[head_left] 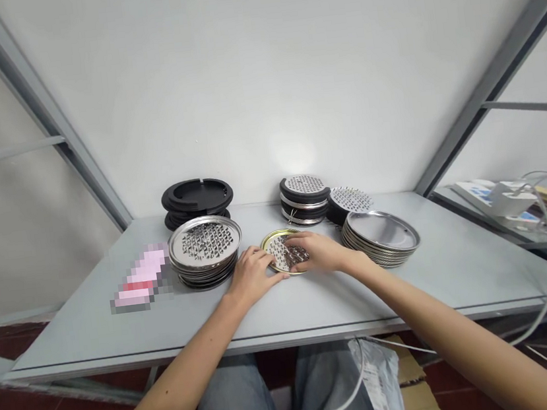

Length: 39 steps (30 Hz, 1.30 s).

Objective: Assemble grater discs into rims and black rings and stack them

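Note:
A round perforated metal disc with a gold rim lies flat on the grey table. My left hand rests at its left edge, fingers curled against the rim. My right hand lies over its right side, fingers pressed on the perforated face. Left of my hands stands a stack of perforated steel discs. To the right is a stack of plain steel dishes.
Black rings are stacked at the back left. Assembled black-and-steel units and another one stand at the back centre. A blurred pink item lies at the left. Cables and a white adapter sit at the right.

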Each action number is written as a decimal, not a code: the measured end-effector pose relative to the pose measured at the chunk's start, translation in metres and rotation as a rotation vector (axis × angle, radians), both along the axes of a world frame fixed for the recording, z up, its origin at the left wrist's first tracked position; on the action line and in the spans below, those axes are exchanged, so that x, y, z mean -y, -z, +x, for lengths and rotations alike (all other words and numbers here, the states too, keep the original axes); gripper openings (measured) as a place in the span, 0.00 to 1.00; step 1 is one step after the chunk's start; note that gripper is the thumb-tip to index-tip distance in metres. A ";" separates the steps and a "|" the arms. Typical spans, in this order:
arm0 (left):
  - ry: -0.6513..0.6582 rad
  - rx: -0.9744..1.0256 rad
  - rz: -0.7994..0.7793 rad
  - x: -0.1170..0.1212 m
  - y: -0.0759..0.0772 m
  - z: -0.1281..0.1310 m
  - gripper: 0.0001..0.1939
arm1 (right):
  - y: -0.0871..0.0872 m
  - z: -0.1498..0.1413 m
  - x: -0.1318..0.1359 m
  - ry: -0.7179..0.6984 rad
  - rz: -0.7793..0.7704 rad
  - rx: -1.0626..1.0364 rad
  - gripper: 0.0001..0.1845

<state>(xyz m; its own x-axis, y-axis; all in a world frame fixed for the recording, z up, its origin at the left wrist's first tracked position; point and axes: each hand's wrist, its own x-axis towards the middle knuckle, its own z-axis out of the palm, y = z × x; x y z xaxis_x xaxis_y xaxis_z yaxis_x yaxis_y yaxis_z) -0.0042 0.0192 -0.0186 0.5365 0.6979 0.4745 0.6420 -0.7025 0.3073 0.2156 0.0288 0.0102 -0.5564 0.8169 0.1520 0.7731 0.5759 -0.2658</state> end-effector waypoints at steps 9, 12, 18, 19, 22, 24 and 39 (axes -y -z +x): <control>-0.003 -0.028 0.046 -0.001 0.003 0.002 0.14 | 0.000 -0.004 0.000 0.004 0.016 0.018 0.30; 0.015 -0.041 0.046 -0.001 0.004 0.003 0.14 | 0.000 -0.006 0.002 0.084 -0.005 0.037 0.37; 0.010 -0.077 0.018 0.000 0.004 0.004 0.13 | -0.002 -0.007 0.003 0.153 -0.098 0.070 0.42; 0.011 -0.076 0.009 0.000 0.004 0.004 0.13 | -0.002 -0.007 0.003 0.153 -0.105 0.068 0.41; 0.010 -0.065 -0.019 0.000 0.005 0.005 0.12 | -0.001 -0.005 0.001 0.148 -0.132 0.047 0.41; 0.002 -0.067 -0.026 0.001 0.005 0.005 0.12 | 0.001 -0.004 0.000 0.136 -0.132 0.019 0.40; -0.023 -0.057 -0.048 0.003 0.001 0.004 0.14 | -0.001 -0.008 -0.008 0.063 -0.125 -0.011 0.43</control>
